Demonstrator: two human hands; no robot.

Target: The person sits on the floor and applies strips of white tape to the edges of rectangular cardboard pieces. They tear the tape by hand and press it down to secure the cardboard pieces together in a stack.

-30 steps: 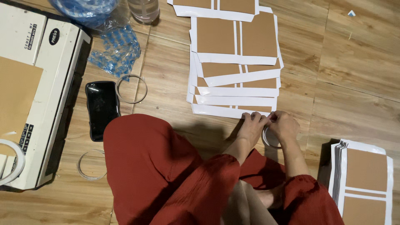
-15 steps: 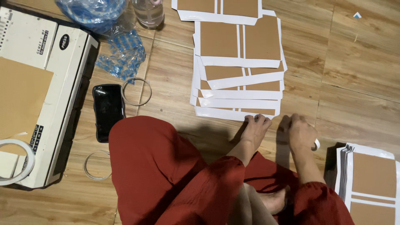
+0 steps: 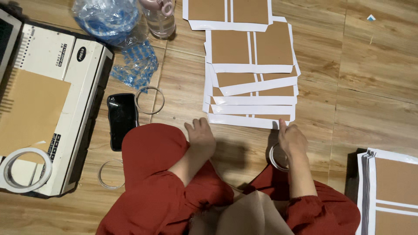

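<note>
Fanned brown-and-white sheets just beyond both open, apart hands, right fingertip touching, left flat nearby.

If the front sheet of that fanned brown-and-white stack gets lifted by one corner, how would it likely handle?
The front sheet looks thin and flat, so it would probably flex and droop. The fanned stack already sits askew, so sheets likely slide easily. The right hand touches its corner; the left hand rests nearby.

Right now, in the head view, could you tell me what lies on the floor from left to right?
White binding machine → black phone → left hand → right hand → stack of brown-and-white sheets at the right edge.
</note>
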